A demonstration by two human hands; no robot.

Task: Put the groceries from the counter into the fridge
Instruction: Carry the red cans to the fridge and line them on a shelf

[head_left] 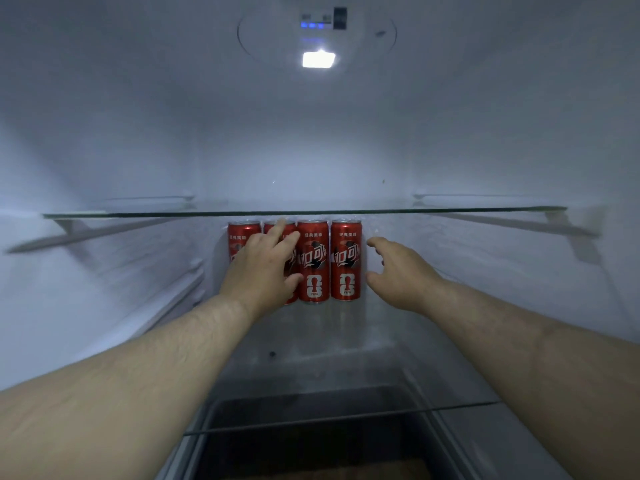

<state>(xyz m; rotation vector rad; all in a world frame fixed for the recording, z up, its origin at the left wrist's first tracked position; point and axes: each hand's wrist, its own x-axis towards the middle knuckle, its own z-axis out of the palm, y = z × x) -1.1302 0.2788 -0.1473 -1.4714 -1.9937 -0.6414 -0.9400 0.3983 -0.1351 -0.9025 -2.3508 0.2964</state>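
Observation:
Several red soda cans (313,261) stand upright in a row at the back of a glass fridge shelf (346,344). My left hand (263,268) reaches in over the two left cans, fingers straight, its fingertips against the second can's top and its thumb beside the third can. It hides most of the second can. My right hand (394,271) hovers just right of the rightmost can (346,259), fingers relaxed and spread, a small gap between thumb and can. It holds nothing.
A thin glass shelf (304,213) spans the fridge just above the can tops. White side walls with shelf rails close in left and right. A lamp (318,59) glows on the ceiling. A dark drawer (311,441) lies below the shelf's front edge.

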